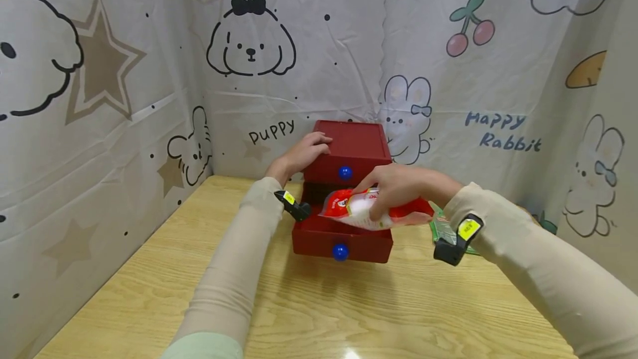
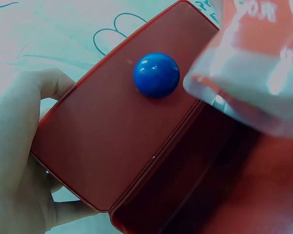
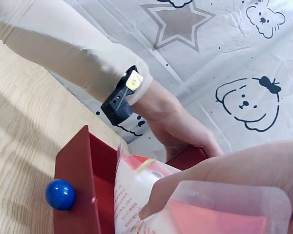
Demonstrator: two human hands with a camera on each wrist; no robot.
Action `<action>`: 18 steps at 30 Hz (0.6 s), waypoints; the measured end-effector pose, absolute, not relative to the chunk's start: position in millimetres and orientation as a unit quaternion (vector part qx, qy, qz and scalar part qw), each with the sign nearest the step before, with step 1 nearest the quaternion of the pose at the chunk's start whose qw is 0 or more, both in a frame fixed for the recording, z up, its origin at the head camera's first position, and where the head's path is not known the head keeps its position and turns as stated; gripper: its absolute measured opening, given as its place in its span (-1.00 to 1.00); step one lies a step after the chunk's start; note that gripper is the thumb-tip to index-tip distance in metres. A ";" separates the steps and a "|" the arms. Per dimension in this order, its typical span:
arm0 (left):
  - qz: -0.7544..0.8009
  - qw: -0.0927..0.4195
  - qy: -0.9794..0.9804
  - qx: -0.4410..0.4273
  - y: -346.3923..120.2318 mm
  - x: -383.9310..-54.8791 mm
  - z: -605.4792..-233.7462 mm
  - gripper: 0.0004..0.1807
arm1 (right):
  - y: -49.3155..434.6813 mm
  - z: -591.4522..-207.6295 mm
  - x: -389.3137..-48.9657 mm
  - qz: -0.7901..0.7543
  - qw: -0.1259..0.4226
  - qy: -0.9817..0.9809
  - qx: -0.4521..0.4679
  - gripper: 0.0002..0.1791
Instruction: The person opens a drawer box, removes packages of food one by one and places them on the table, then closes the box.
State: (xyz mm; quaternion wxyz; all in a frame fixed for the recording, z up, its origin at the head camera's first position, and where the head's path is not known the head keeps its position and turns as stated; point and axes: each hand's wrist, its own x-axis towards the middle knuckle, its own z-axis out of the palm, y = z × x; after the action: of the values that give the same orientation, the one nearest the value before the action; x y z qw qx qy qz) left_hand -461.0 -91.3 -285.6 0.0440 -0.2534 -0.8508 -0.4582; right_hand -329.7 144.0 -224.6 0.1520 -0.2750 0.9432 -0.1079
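A small red two-drawer cabinet (image 1: 354, 140) has blue ball knobs; its upper drawer is closed and its lower drawer (image 1: 319, 241) is pulled out. My left hand (image 1: 305, 151) grips the cabinet's left side, fingers over the top edge; in the left wrist view the hand wraps round the side beside the upper blue knob (image 2: 156, 75). Over the open drawer, my right hand (image 1: 399, 186) holds a red and white plastic snack bag (image 1: 360, 212), thumb on one face. The bag (image 3: 129, 207) dips towards the drawer's inside in the right wrist view, overlapping its front wall.
The cabinet stands on a light wooden table (image 1: 209, 259). A green packet (image 1: 441, 227) lies right of the drawer, partly behind my right wrist. A printed cloth (image 1: 319, 71) hangs close behind and at the sides.
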 end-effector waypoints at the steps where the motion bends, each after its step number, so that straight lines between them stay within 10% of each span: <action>1: -0.456 0.047 -0.851 -0.255 -91.1 -457.9 -284.2 -0.49 | 146.0 -223.3 -329.2 -0.110 0.154 0.943 -0.274 -0.36; 18: -0.461 0.046 -0.847 -0.262 -91.1 -453.8 -281.4 -0.49 | 192.7 -196.7 -320.4 -0.142 0.175 0.949 -0.223 -0.29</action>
State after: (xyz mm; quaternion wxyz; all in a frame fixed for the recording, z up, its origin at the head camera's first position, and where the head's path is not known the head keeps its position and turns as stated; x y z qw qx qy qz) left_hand -453.8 -91.1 -281.4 0.0462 -0.2617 -0.8466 -0.4611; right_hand -320.4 192.7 -196.7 0.1750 -0.2227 0.9485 -0.1415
